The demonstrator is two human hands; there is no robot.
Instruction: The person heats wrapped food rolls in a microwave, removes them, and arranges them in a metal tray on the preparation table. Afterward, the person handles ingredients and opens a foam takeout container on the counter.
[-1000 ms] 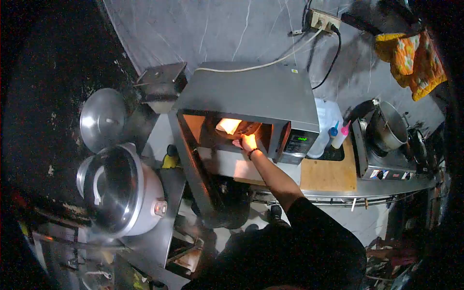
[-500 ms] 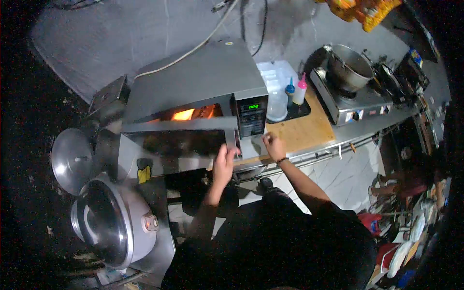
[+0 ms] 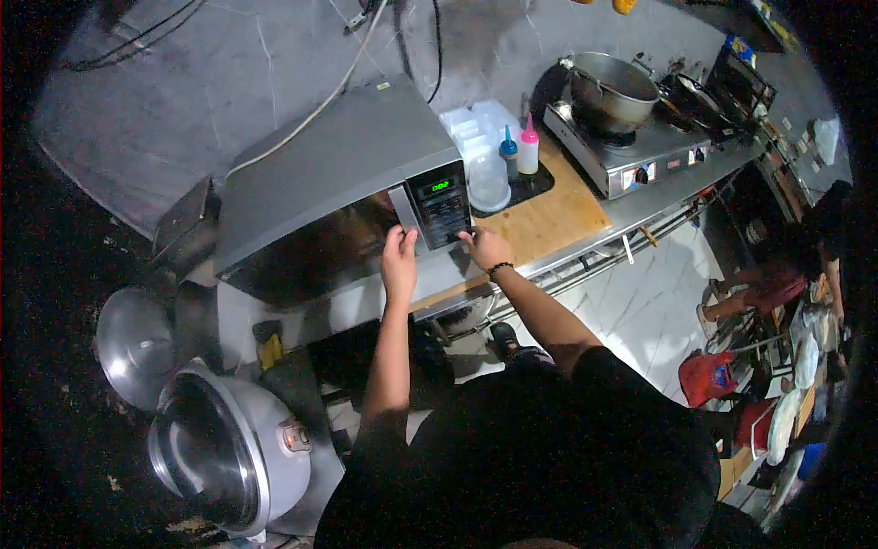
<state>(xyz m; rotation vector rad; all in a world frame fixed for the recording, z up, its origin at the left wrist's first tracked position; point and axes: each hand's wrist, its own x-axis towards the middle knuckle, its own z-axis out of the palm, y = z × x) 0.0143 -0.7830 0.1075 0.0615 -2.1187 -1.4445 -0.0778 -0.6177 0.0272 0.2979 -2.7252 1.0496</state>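
Note:
A grey microwave oven (image 3: 329, 137) stands at the left of the counter, its dark glass door (image 3: 320, 242) closed. My left hand (image 3: 399, 261) has its fingers curled at the lower end of the upright door handle (image 3: 402, 209). At the lower right corner of the control panel (image 3: 440, 206), lit with green digits, is my right hand (image 3: 487, 249). Its fingers are curled in, with one tip against the panel's lower edge, and nothing shows in them. A dark beaded bracelet (image 3: 499, 269) circles the right wrist.
Right of the microwave are clear plastic containers (image 3: 487, 188), squeeze bottles with blue (image 3: 508, 157) and pink (image 3: 528, 148) tops, and a wooden board (image 3: 558, 215). A gas stove (image 3: 631, 169) bears a large pot (image 3: 613, 96). A rice cooker (image 3: 274, 448) stands lower left. Another person's legs (image 3: 741, 297) appear at right.
The microwave door has swung shut, and the orange glow inside is hidden. My left hand moved in with the handle. My right hand came from over the board to the panel's lower corner.

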